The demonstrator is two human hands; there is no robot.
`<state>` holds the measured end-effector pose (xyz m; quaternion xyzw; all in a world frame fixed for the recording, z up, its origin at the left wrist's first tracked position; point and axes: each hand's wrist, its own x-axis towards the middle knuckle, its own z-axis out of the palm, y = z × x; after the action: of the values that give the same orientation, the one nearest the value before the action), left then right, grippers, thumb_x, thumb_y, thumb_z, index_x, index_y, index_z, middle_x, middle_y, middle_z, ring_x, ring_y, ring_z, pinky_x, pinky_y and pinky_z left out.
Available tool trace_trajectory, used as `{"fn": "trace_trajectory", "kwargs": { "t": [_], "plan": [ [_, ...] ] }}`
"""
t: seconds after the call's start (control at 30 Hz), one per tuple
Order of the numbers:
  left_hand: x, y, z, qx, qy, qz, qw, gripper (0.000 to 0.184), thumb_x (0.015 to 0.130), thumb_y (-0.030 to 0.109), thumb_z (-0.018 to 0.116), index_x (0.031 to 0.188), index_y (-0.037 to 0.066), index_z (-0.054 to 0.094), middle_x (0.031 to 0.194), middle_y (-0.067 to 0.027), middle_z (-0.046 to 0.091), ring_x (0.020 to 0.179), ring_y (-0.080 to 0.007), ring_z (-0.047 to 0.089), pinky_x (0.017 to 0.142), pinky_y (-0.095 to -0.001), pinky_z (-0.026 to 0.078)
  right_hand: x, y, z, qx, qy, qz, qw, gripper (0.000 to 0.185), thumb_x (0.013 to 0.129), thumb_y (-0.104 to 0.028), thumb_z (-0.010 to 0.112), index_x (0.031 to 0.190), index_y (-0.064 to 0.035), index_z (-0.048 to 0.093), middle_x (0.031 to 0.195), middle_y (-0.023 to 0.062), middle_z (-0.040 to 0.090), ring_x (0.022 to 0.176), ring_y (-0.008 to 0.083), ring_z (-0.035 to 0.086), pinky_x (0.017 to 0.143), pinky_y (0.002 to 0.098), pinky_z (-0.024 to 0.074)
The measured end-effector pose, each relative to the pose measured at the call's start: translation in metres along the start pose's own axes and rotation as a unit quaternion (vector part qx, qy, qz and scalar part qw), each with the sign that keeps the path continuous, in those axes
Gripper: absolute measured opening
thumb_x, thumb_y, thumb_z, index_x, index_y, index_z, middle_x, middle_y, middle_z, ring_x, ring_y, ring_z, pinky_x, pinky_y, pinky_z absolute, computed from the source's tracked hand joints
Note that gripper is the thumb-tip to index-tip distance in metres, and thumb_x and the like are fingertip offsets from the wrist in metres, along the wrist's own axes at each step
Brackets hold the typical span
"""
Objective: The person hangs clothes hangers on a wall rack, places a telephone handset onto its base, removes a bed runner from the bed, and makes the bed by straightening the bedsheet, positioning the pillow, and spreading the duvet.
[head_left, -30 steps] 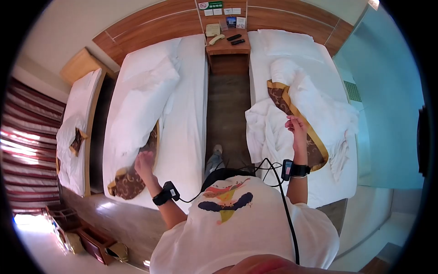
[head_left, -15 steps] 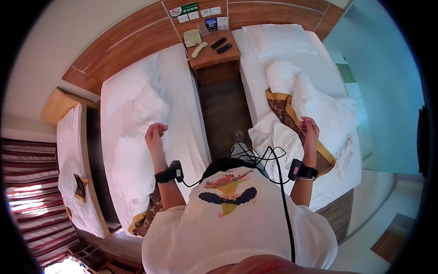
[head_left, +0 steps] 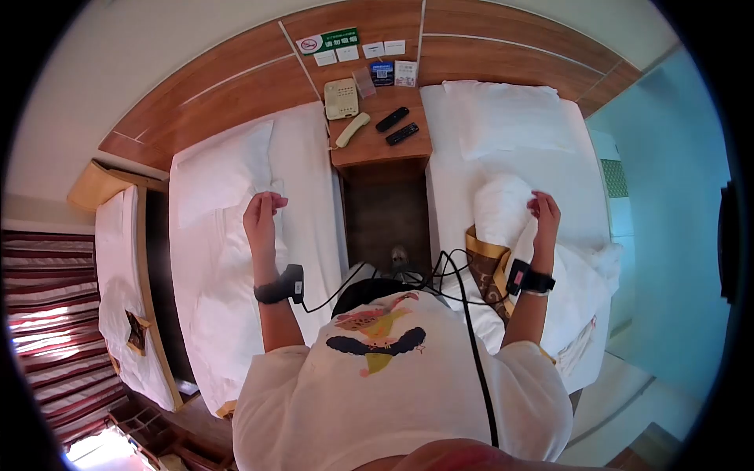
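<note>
My left hand (head_left: 261, 218) is raised over the left bed, above a rumpled white duvet (head_left: 220, 267); its fingers are loosely bent and I see nothing in them. On that bed a white pillow (head_left: 224, 173) lies beyond the hand. My right hand (head_left: 544, 216) hangs over the right bed with half-curled fingers, apparently holding nothing. Beneath and beside it is a bunched white duvet (head_left: 503, 206), along with a brown and gold bed runner (head_left: 485, 263). Another white pillow (head_left: 510, 118) rests at the head of the right bed.
Between the beds stands a wooden nightstand (head_left: 377, 145) with a cream telephone (head_left: 342, 99), its handset (head_left: 353, 130) off the base, and two black remotes (head_left: 402, 134). A black cable (head_left: 475, 345) hangs across my front. A third bed (head_left: 118, 275) stands at far left, a glass partition (head_left: 667, 196) at right.
I have moved forward between the beds, so the nightstand and pillows appear closer. Both hands stay raised at my sides, now nearer the pillows, with nothing visibly picked up.
</note>
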<state>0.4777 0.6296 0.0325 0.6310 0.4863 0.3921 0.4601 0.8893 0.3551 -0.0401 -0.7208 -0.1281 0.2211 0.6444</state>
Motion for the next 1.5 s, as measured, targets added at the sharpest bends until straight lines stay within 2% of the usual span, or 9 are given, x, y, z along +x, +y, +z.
{"fn": "trace_trajectory", "kwargs": {
  "t": [0.23, 0.47, 0.63, 0.7, 0.8, 0.93, 1.0, 1.17, 1.5],
  "plan": [
    [0.058, -0.020, 0.027, 0.010, -0.048, -0.082, 0.995, 0.020, 0.083, 0.021, 0.041, 0.082, 0.005, 0.054, 0.077, -0.0043, 0.060, 0.075, -0.0102, 0.055, 0.064, -0.0213, 0.037, 0.070, 0.005, 0.118, -0.037, -0.191, 0.018, 0.981, 0.017, 0.080, -0.018, 0.044, 0.082, -0.0078, 0.057, 0.064, -0.0006, 0.056, 0.062, 0.0075, 0.052, 0.058, 0.0199, 0.0353],
    [0.183, -0.199, 0.096, 0.123, -0.145, -0.062, 0.980, 0.016, 0.075, 0.013, 0.054, 0.089, 0.005, 0.053, 0.081, -0.0035, 0.057, 0.079, -0.0120, 0.052, 0.070, -0.0237, 0.041, 0.119, 0.051, 0.211, -0.086, -0.267, 0.099, 0.955, 0.017, 0.080, -0.015, 0.042, 0.081, -0.0049, 0.055, 0.065, 0.0020, 0.056, 0.061, 0.0093, 0.052, 0.058, 0.0216, 0.0377],
    [0.176, -0.297, 0.140, 0.206, -0.215, -0.180, 0.938, 0.029, 0.067, 0.017, 0.060, 0.093, 0.004, 0.052, 0.084, -0.0102, 0.056, 0.082, -0.0194, 0.053, 0.071, -0.0279, 0.042, 0.120, 0.109, 0.231, -0.038, -0.277, 0.137, 0.950, 0.015, 0.079, -0.010, 0.043, 0.078, 0.0002, 0.054, 0.063, 0.0050, 0.054, 0.060, 0.0117, 0.051, 0.057, 0.0223, 0.0414],
    [0.161, -0.303, 0.148, 0.228, -0.228, -0.041, 0.946, 0.035, 0.064, 0.014, 0.060, 0.096, 0.004, 0.051, 0.086, -0.0145, 0.055, 0.084, -0.0272, 0.053, 0.073, -0.0333, 0.041, 0.107, 0.125, 0.230, -0.053, -0.285, 0.141, 0.947, 0.015, 0.080, -0.011, 0.044, 0.078, -0.0003, 0.054, 0.064, 0.0049, 0.054, 0.060, 0.0116, 0.052, 0.058, 0.0224, 0.0419],
    [0.149, -0.346, 0.159, 0.239, -0.235, -0.024, 0.942, 0.043, 0.062, 0.014, 0.061, 0.101, 0.003, 0.047, 0.092, -0.0176, 0.051, 0.088, -0.0310, 0.049, 0.076, -0.0367, 0.039, 0.114, 0.148, 0.247, -0.070, -0.288, 0.143, 0.944, 0.015, 0.080, -0.013, 0.044, 0.079, -0.0011, 0.053, 0.064, 0.0045, 0.054, 0.060, 0.0113, 0.052, 0.058, 0.0226, 0.0425],
    [0.148, -0.332, 0.182, 0.313, -0.217, -0.126, 0.916, 0.054, 0.061, 0.018, 0.063, 0.107, 0.001, 0.040, 0.102, -0.0168, 0.045, 0.096, -0.0319, 0.044, 0.080, -0.0365, 0.038, 0.109, 0.158, 0.285, -0.095, -0.305, 0.172, 0.932, 0.015, 0.080, -0.013, 0.044, 0.080, -0.0005, 0.053, 0.067, 0.0043, 0.054, 0.062, 0.0106, 0.052, 0.058, 0.0224, 0.0428],
    [0.133, -0.331, 0.186, 0.461, -0.215, -0.132, 0.851, 0.058, 0.060, 0.025, 0.066, 0.108, 0.006, 0.038, 0.118, -0.0143, 0.032, 0.104, -0.0333, 0.039, 0.082, -0.0439, 0.036, 0.095, 0.169, 0.292, -0.080, -0.299, 0.237, 0.921, 0.016, 0.081, -0.014, 0.045, 0.080, -0.0006, 0.054, 0.069, 0.0043, 0.054, 0.063, 0.0102, 0.052, 0.058, 0.0221, 0.0429],
    [0.121, -0.313, 0.189, 0.497, -0.252, -0.135, 0.819, 0.055, 0.060, 0.021, 0.065, 0.107, 0.005, 0.040, 0.107, -0.0109, 0.043, 0.096, -0.0314, 0.044, 0.075, -0.0439, 0.040, 0.082, 0.176, 0.299, -0.054, -0.321, 0.275, 0.905, 0.016, 0.082, -0.014, 0.044, 0.079, -0.0004, 0.052, 0.065, 0.0038, 0.053, 0.058, 0.0098, 0.050, 0.054, 0.0202, 0.0410],
    [0.145, -0.264, 0.151, 0.338, -0.156, -0.117, 0.921, 0.039, 0.063, 0.014, 0.061, 0.096, 0.001, 0.046, 0.093, -0.0144, 0.049, 0.085, -0.0331, 0.047, 0.071, -0.0384, 0.041, 0.077, 0.191, 0.281, -0.109, -0.337, 0.247, 0.902, 0.014, 0.080, -0.010, 0.043, 0.079, 0.0013, 0.052, 0.064, 0.0057, 0.054, 0.057, 0.0115, 0.051, 0.054, 0.0222, 0.0416]
  ]
}}
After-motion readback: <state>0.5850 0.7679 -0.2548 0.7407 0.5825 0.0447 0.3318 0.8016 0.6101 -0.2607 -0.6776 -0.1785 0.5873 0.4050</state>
